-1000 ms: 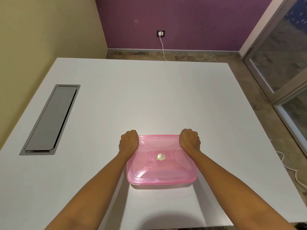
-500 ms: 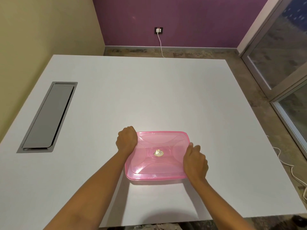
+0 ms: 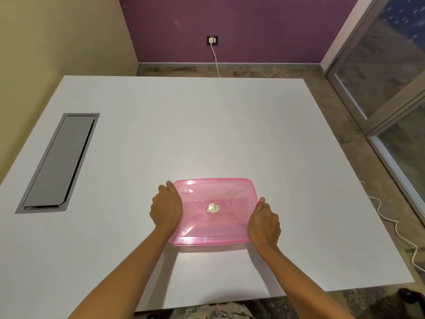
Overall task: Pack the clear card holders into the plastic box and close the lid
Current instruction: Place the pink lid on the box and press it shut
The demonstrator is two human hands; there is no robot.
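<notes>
Pink plastic, see-through: the box (image 3: 213, 211) sits on the white table (image 3: 207, 125), right of the grey hatch (image 3: 60, 162) and nearer the person, its lid (image 3: 215, 192) already on top. The left hand (image 3: 166, 209) wraps the box's left edge, the right hand (image 3: 264, 223) its near right corner, both closed on the rim. To seal it well, press down along each side in turn and feel for the click (no card holders show outside the box; whether any lie inside I cannot tell).
</notes>
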